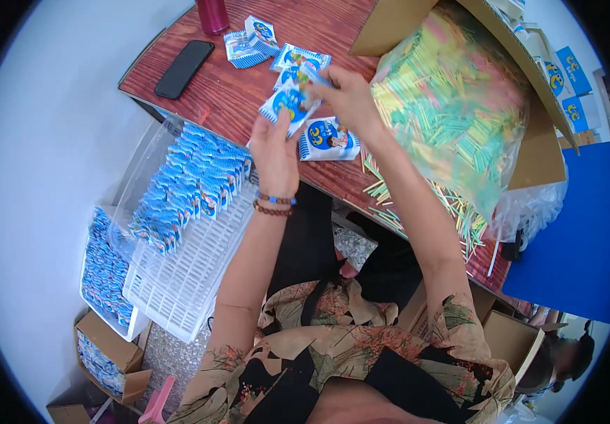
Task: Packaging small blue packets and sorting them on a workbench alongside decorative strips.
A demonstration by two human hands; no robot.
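Forearms raised, both hands (312, 120) gripping packet (288, 104).

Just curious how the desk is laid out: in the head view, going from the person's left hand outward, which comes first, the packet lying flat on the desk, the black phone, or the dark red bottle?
1. Flat packet, just right of the left hand.
2. Black phone, up and to the left.
3. Dark red bottle, at the desk's far edge.

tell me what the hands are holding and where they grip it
Both hold one small blue-and-white packet: the left hand at its lower edge, the right hand at its upper right corner.
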